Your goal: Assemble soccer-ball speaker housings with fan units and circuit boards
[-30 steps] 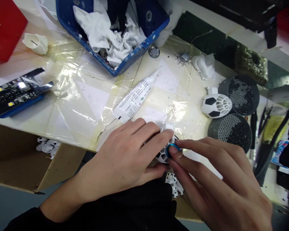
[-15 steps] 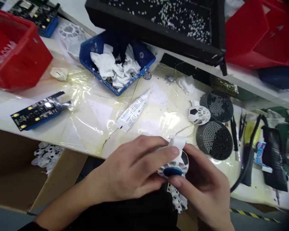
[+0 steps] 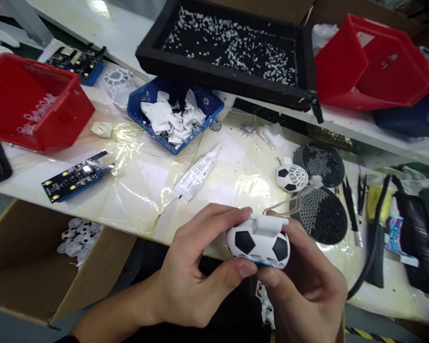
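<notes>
A white plastic football-patterned piece with black pentagons is between both hands above the table's front edge. Its tab points up, and a sliver of blue shows underneath. My left hand grips its left end, thumb below and fingers on top. Around the right end closes my right hand, its thumb on the lower edge. A thin pale wire-like tool with a whitish tip projects beyond the right fingers; whether they hold it is hidden. A similar football-patterned piece with a lattice end lies beyond, against round dark dishes.
Behind stand a blue bin of crumpled white tissue, a black tray of white bits and red bins. A glue tube, circuit board, dark dish and tweezers lie about. A carton sits below left.
Both hands have turned the piece, so its pentagon side now faces me instead of the slotted blue-disc side. The left fingers have moved from across the tab to the left end. The view has shifted.
</notes>
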The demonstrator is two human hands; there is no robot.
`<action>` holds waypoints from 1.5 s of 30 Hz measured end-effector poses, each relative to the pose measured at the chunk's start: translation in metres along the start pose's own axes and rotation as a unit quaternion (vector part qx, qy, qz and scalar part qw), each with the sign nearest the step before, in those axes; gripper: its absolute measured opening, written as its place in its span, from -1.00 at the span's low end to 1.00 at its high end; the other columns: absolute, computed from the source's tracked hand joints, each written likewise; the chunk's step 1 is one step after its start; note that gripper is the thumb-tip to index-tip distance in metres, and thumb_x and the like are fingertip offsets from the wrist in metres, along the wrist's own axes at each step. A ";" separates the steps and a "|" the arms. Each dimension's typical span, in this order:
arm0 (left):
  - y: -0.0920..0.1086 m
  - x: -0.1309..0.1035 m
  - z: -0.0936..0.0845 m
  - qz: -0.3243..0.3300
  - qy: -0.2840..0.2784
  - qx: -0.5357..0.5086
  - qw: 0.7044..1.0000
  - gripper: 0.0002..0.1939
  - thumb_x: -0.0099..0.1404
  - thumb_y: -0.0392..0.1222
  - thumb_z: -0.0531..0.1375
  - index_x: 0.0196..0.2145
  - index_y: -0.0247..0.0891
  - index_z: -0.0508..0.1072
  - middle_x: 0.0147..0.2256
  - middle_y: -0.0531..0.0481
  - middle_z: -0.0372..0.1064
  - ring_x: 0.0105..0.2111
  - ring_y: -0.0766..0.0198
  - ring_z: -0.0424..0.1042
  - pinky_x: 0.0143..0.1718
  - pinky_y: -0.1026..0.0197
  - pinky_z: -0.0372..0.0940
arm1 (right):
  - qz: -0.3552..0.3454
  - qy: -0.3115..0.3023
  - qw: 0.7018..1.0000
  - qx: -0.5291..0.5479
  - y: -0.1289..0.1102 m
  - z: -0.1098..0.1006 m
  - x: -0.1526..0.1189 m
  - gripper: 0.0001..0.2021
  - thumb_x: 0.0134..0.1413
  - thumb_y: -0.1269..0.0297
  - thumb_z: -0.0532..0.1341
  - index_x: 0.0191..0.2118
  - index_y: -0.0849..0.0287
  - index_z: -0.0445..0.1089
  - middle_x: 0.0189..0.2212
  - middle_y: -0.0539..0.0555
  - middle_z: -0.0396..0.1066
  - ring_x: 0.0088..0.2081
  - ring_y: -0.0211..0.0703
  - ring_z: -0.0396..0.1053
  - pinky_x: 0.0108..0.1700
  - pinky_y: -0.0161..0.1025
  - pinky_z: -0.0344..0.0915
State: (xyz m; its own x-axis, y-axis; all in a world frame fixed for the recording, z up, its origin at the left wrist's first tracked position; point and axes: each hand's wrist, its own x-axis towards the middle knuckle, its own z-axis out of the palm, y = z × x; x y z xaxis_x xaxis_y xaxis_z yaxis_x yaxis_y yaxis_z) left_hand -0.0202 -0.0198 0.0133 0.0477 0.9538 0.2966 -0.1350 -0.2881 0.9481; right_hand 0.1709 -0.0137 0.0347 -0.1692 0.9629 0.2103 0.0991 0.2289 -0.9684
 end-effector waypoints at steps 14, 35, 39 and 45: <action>0.000 0.003 0.020 -0.028 -0.016 0.024 0.999 -0.38 0.60 -0.11 0.24 0.52 -0.03 0.25 0.38 -0.25 0.39 0.27 -0.03 0.52 0.24 -0.06 0.57 | -0.092 0.087 0.987 -0.095 0.010 0.001 0.009 -0.39 0.26 0.42 0.43 0.39 -0.01 0.48 0.09 0.17 0.54 0.05 0.06 0.59 -0.03 -0.09 0.63; -0.003 0.010 0.019 -0.256 -0.104 -0.317 0.907 -0.69 0.53 0.08 0.25 -0.03 -0.22 0.49 -0.19 -0.16 0.64 -0.23 0.06 0.63 -0.25 0.11 0.44 | 0.006 -0.104 0.989 -0.102 -0.015 -0.023 0.060 -0.77 0.50 0.14 0.33 0.14 -0.07 0.66 -0.14 0.07 0.56 -0.27 -0.24 0.54 -0.36 -0.35 0.49; -0.002 0.008 0.019 -0.251 -0.091 -0.337 0.903 -0.67 0.55 0.07 0.26 0.05 -0.24 0.51 -0.19 -0.13 0.63 -0.26 0.12 0.62 -0.26 0.15 0.47 | 0.012 -0.056 0.996 -0.069 -0.021 -0.014 0.058 -0.84 0.47 0.23 0.36 -0.01 -0.04 0.73 -0.20 0.06 0.53 -0.37 -0.28 0.51 -0.51 -0.38 0.41; -0.003 0.005 0.018 -0.307 -0.046 -0.356 0.881 -0.66 0.60 0.08 0.17 0.04 -0.26 0.48 -0.16 -0.14 0.63 -0.29 0.13 0.64 -0.33 0.20 0.53 | 0.039 0.012 0.999 -0.018 -0.016 -0.010 0.043 -0.81 0.47 0.28 0.38 0.02 -0.16 0.72 -0.15 0.01 0.48 -0.45 -0.41 0.41 -0.51 -0.40 0.45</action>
State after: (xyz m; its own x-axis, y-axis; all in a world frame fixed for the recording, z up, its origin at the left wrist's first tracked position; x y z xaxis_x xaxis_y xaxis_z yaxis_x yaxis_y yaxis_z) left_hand -0.0012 -0.0153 0.0140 0.4036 0.8908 -0.2087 -0.6413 0.4382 0.6298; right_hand 0.1721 0.0256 0.0606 -0.1363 0.9811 0.1375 0.1463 0.1572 -0.9767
